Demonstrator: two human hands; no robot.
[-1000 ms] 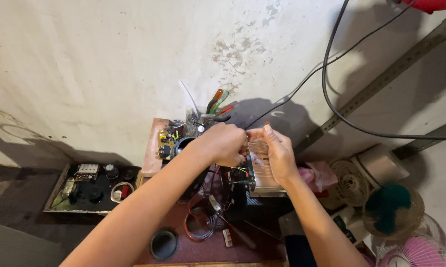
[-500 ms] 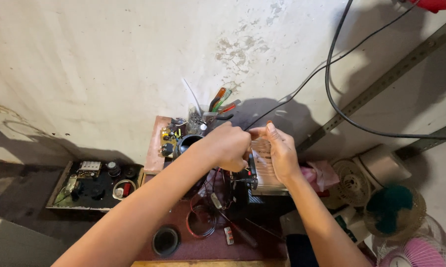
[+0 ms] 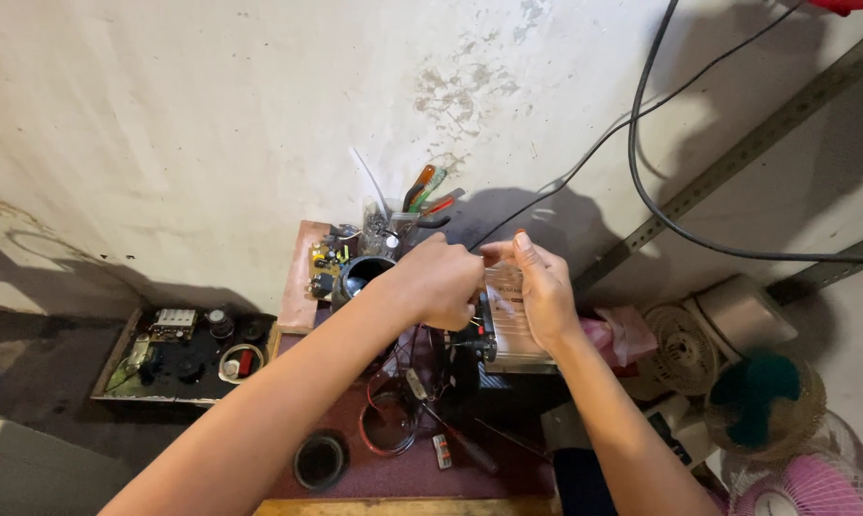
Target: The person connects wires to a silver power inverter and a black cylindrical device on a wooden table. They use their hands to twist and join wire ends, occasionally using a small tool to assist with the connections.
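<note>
Stained plaster wall behind a cluttered maroon mat [image 3: 508, 468]; both hands meet at a small metal-cased unit [image 3: 510, 330]

Step in hand, as judged: working at the unit's left end, wiring side. Right hand [image 3: 537, 291] lies flat over the casing, fingers together, steadying it above the mat. Left hand [image 3: 436, 282] is curled at that end, fingertips hidden; cannot tell what they pinch. Next move calls for a steady casing and care around the red wires [image 3: 388, 420]

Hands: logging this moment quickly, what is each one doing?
Left hand: closed, fingers curled at the silver metal box's left edge.
Right hand: holding the silver metal box.
</note>
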